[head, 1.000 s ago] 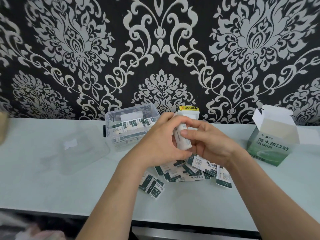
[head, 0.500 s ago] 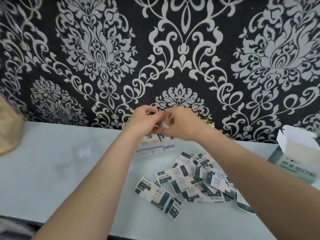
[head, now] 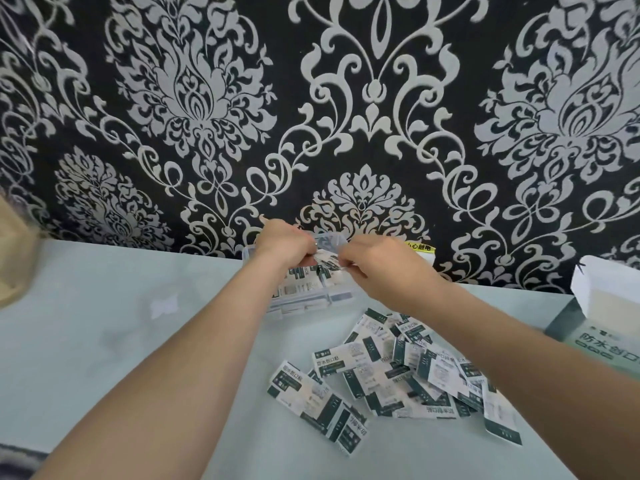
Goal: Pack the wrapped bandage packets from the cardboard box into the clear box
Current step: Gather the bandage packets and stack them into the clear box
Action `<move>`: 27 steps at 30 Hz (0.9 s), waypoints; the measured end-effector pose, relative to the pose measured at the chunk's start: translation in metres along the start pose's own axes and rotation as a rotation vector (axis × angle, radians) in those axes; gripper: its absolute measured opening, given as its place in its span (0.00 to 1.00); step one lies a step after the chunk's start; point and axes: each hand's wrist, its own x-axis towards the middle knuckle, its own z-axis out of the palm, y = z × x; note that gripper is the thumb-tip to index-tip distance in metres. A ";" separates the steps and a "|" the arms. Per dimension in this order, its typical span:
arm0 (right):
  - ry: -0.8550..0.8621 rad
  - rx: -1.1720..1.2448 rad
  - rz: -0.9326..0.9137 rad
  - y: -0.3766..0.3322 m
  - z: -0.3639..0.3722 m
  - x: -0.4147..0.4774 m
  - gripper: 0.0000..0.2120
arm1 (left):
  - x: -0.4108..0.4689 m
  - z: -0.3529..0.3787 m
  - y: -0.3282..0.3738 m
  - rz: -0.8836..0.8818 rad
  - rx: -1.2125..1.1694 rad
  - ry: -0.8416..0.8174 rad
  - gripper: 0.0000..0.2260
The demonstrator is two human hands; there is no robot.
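Both hands meet over the small clear plastic box (head: 304,299) at the wall: the left hand (head: 284,245) and right hand (head: 381,268) pinch a small bunch of white-and-dark-green wrapped bandage packets (head: 325,261) between closed fingertips, so this looks like the placing step, and next calls for lowering the bunch among the packets already inside, then letting go. Right of the clear box stands one opened green-and-white cardboard box (head: 595,344); in front of it lies one loose heap of packets (head: 398,372), roughly twenty, too overlapped to count exactly.
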 end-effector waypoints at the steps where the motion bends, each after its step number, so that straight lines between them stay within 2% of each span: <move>1: 0.048 -0.013 -0.034 0.001 0.001 -0.002 0.04 | 0.001 0.002 0.000 -0.011 -0.010 -0.006 0.05; 4: 0.144 0.000 -0.114 0.005 0.001 -0.004 0.08 | 0.002 0.001 -0.002 -0.037 -0.060 -0.029 0.04; 6: 0.144 -0.001 -0.148 0.007 -0.001 -0.005 0.08 | 0.002 0.001 -0.003 -0.058 -0.085 -0.044 0.04; 8: 0.113 -0.024 -0.181 0.010 0.001 -0.005 0.03 | 0.003 0.002 -0.003 -0.071 -0.075 -0.057 0.03; 12: 0.018 -0.049 -0.239 0.014 0.002 -0.004 0.09 | 0.006 0.006 -0.002 -0.039 -0.005 -0.082 0.05; 16: -0.141 -0.107 -0.157 0.011 -0.008 0.008 0.06 | 0.009 0.013 -0.003 0.042 0.072 -0.069 0.05; 27: -0.433 0.038 0.019 0.001 -0.008 0.042 0.12 | 0.005 0.024 -0.006 0.082 0.151 -0.162 0.12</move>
